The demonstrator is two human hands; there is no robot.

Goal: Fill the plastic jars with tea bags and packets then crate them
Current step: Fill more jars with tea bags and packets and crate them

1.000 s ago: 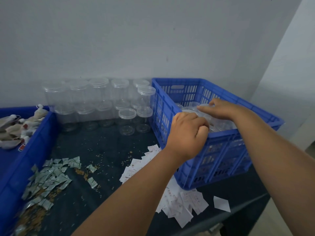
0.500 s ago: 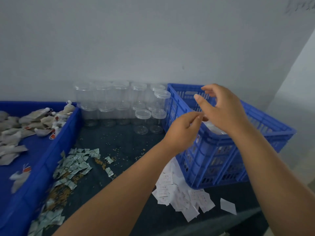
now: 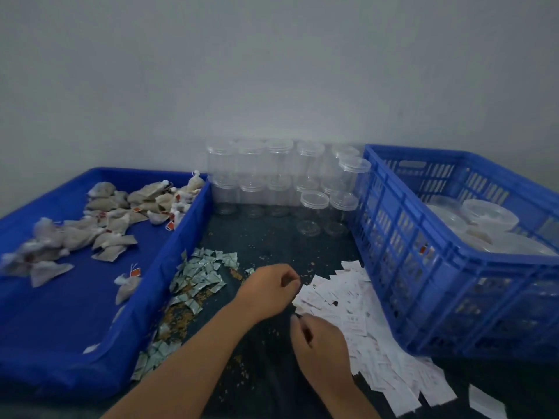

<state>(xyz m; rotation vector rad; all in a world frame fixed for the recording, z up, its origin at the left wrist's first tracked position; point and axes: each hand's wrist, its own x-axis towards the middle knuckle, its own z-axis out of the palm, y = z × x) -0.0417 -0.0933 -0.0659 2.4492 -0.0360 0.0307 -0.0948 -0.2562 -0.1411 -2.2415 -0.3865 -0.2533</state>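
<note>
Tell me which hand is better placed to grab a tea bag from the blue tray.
Likely the left hand: it lies closer to the blue tray of tea bags; the right hand is by the white packets.

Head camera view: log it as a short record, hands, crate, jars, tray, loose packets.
left hand: fingers curled at the edge of the white packets; grip unclear
right hand: beside it, low over the same pile; grip unclear
crate: blue, right; lidded jars inside
tray: blue, left; tea bags inside
empty jars: stacked at the wall, between tray and crate
green packets: heaped beside the tray
</note>
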